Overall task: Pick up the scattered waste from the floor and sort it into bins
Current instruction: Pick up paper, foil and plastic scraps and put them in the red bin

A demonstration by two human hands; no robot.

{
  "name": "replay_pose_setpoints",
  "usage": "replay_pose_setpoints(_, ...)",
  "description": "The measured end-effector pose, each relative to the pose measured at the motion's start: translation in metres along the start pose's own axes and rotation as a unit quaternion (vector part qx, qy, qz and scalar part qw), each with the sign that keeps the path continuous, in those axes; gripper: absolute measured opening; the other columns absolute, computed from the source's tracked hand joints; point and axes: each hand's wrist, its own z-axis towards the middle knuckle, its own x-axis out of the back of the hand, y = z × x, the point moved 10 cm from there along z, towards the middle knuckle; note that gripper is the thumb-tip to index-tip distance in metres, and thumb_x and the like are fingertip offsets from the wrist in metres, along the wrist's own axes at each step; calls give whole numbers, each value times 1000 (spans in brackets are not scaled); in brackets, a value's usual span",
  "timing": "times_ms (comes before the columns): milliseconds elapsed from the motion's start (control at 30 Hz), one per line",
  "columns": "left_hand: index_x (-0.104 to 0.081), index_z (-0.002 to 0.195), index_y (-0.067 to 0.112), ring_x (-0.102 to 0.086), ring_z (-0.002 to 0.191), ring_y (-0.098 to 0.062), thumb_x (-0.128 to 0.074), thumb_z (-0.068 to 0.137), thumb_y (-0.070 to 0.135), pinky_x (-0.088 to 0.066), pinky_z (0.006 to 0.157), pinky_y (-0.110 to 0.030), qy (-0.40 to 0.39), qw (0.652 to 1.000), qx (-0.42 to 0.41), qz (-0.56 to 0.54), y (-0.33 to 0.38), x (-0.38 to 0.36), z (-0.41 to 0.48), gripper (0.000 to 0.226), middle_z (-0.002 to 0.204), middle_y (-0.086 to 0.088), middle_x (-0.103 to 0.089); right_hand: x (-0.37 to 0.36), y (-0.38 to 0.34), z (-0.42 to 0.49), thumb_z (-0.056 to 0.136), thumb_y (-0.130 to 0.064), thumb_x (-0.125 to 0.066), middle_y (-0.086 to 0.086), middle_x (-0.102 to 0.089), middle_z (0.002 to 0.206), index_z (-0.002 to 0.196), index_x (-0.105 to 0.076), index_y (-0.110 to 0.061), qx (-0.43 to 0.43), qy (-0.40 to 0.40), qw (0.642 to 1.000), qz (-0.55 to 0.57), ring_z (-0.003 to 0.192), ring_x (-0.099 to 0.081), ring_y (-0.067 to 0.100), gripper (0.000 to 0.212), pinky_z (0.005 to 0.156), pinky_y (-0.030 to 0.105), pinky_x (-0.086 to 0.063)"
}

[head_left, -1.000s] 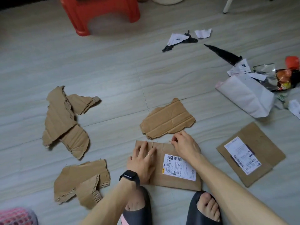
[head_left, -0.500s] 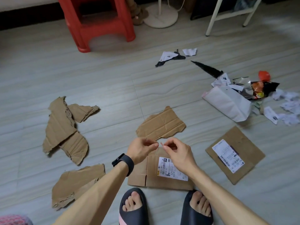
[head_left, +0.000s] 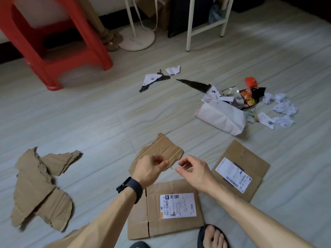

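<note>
Floor tiles (head_left: 89, 113) bear labelled cardboard (head_left: 154, 217) beneath left hand (head_left: 148, 171) and right hand (head_left: 196, 173), both pinching thin slivers (head_left: 183, 165).

Single head view, angled forward-down, near hands (head_left: 170, 169), above floor (head_left: 107, 108).

stool (head_left: 53, 42): red | cardboard (head_left: 166, 208): brown, white barcode label | floor (head_left: 89, 113): pale grey streaks | watch (head_left: 131, 188): black
</note>
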Motion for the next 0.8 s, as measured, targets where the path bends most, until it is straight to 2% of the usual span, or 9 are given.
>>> replay_pose_setpoints(133, -72, 93, 25, -66, 85, -3, -66, 92, 42, -53, 78, -24, 31, 998, -28, 37, 30, 23, 36, 19, 89, 12, -72, 70, 43, 63, 88, -44, -68, -1, -54, 123, 120, -56, -25, -58, 58, 990, -113, 111, -57, 17, 40, 96, 35, -47)
replay_pose_setpoints(267, -71, 99, 24, -66, 93, -8, -62, 95, 40, -51, 79, -24, 17, 995, -28, 97, 33, 24, 71, 19, 97, 11, -72, 138, 70, 122, 94, -38, -59, 9, -39, 149, 142, -42, -17, -111, 104, 958, -245, 134, -38, 32, 56, 106, 42, -38)
replay_pose_setpoints(400, -67, 94, 34, -61, 93, -12, -60, 94, 42, -49, 77, -28, 1, 984, -3, 178, 6, 11, 93, 11, 104, 10, -69, 142, 106, 157, 94, -47, -56, 3, -1, 167, 159, -10, -19, -167, 21, 921, -352, 150, -13, 30, 85, 118, 46, -28)
replay_pose_setpoints(433, -65, 93, 35, -59, 92, -12, -60, 93, 42, -48, 77, -28, -6, 979, -1, 201, 0, 2, 100, 8, 107, 10, -66, 142, 118, 162, 93, -49, -56, 1, 8, 167, 160, -4, -21, -184, 10, 913, -365, 151, -11, 30, 89, 118, 47, -28)
replay_pose_setpoints(500, -62, 91, 38, -55, 92, -12, -60, 92, 40, -42, 77, -25, -24, 970, 1, 242, -11, -9, 106, 3, 113, 11, -58, 145, 131, 168, 92, -50, -57, 1, 16, 166, 159, 2, -24, -202, 25, 911, -358, 147, -20, 34, 93, 113, 47, -33)
replay_pose_setpoints(567, -63, 83, 39, -57, 95, -12, -61, 88, 38, -43, 76, -24, -37, 964, 0, 262, -21, -20, 116, 5, 111, 16, -56, 155, 140, 178, 93, -50, -57, 5, 8, 166, 159, 4, -26, -214, 56, 917, -331, 140, -30, 38, 93, 109, 47, -36)
replay_pose_setpoints(633, -63, 76, 38, -60, 93, -12, -63, 85, 37, -49, 78, -25, -38, 960, -14, 277, -29, -27, 120, 9, 110, 16, -61, 162, 147, 185, 96, -49, -53, 10, -22, 161, 158, -7, -23, -216, 70, 908, -352, 133, -37, 38, 81, 105, 47, -38)
replay_pose_setpoints(733, -70, 91, 31, -59, 104, -16, -60, 88, 38, -50, 88, -31, -19, 953, -18, 301, -37, -31, 120, 13, 124, 12, -58, 157, 148, 187, 103, -33, -44, 14, -51, 138, 144, -42, -19, -166, 82, 886, -425, 119, -47, 38, 43, 95, 43, -44)
replay_pose_setpoints(800, -71, 101, 31, -57, 113, -16, -56, 91, 40, -49, 94, -34, -26, 954, 0, 299, -45, -33, 116, 20, 135, 13, -52, 140, 145, 176, 102, -16, -41, 13, -57, 130, 138, -51, -20, -130, 80, 875, -459, 112, -52, 38, 38, 89, 40, -46)
